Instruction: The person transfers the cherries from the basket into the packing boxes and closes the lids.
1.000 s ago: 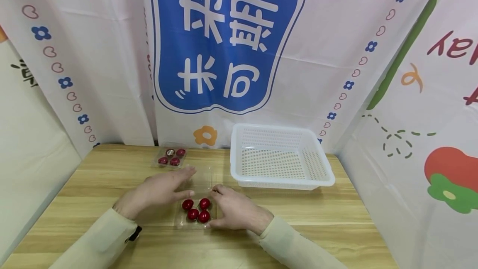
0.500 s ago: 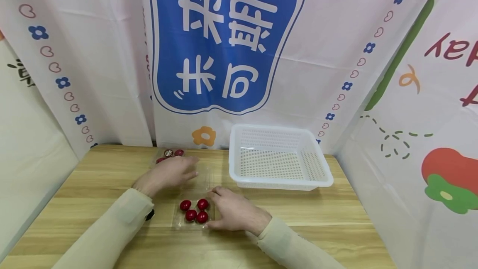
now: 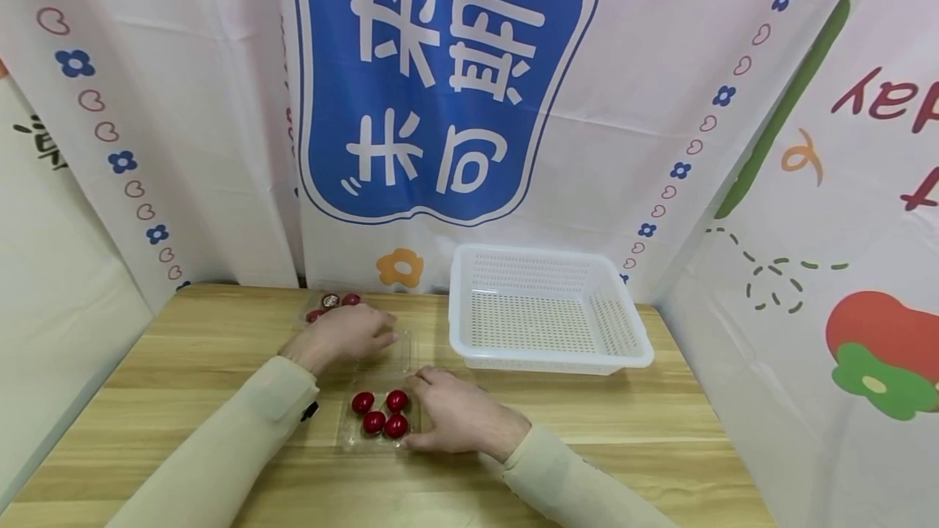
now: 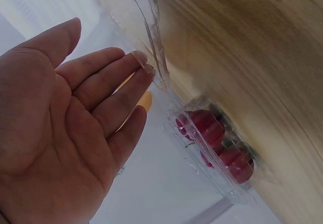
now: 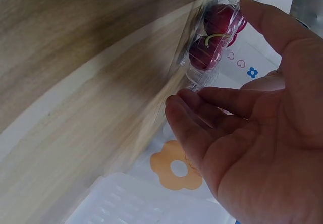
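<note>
An opened clear plastic clamshell box (image 3: 350,442) lies on the wooden table with several dark red cherries (image 3: 374,423) in its near half. Its clear lid (image 3: 403,353) is folded out toward the back. My left hand (image 3: 341,336) is at the lid's far left part, its fingers nearly straight; in the left wrist view, fingertips (image 4: 146,67) meet the lid's edge. My right hand (image 3: 465,415) holds the box's right side, thumb (image 5: 252,12) at the near corner and fingers by the hinge. A green stem shows between cherries in the right wrist view.
Behind my left hand, partly hidden by it, is a second clear box with several red cherries (image 3: 351,300). A white perforated plastic basket (image 3: 553,361) stands at the back right. Printed curtains hang close behind the table (image 3: 601,446) and along its sides.
My left hand has moved back and right, from beside the cherries to the lid's far part, now covering some of the second box. My right hand has stayed at the box's side.
</note>
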